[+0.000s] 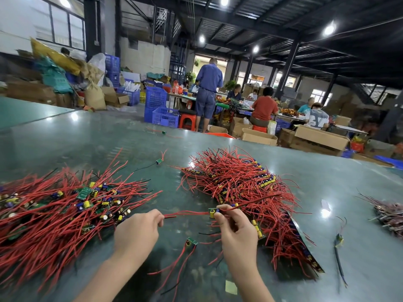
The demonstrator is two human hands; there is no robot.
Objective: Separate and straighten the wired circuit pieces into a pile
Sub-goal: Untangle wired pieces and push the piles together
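Item in hand: one wired circuit piece (212,212), a small green board with a yellow capacitor, held just above the green tabletop (327,184) between the two heaps. Right hand (236,233): fingers curled, thumb and forefinger pinching the board end, with one red lead running up and right from the pinch over the heap behind. Left hand (139,231): fingers curled, pinching the far end of the red lead pair (185,213), which runs near level and nearly taut between the hands. Stock, right: tangled heap of unsorted pieces (244,184), wires pointing every way. Stock, left: sorted pile (65,205), boards gathered toward the middle, leads fanned roughly one way. Strays: one loose piece (192,241) lying on the table between the wrists; another (158,161) farther back; a black-wired one (339,238) to the right. Handling note, by judgement: keep the board pinched firm and draw the leads through the left fingers with even, light tension, so kinks ease out without straining the solder joints; free the trailing lead from the heap before laying the piece down, board toward the boards already in the left pile. Markings: no brand, label or writing legible on boards, capacitors or table; print on distant cartons (320,138) too small to read.
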